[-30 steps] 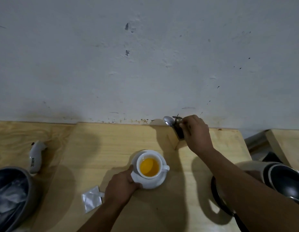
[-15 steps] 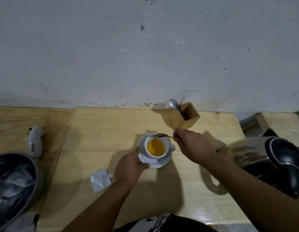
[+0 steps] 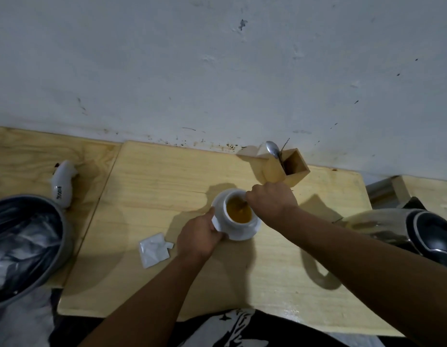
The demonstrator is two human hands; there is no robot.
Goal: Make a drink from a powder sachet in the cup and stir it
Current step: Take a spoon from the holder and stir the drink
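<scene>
Pale wooden table (image 3: 167, 186) against a scuffed white wall (image 3: 217, 71); at its middle a white cup (image 3: 232, 221) of orange drink on a saucer (image 3: 242, 235). Left hand (image 3: 199, 236) is clamped on the saucer's near-left rim; right hand (image 3: 272, 199) is closed over a spoon (image 3: 242, 206) dipped in the cup, covering the cup's right side. Left of the cup: torn sachet (image 3: 153, 250); further left, grey bin (image 3: 24, 244); behind-right, wooden holder (image 3: 286, 169); right, steel kettle (image 3: 392, 226).
</scene>
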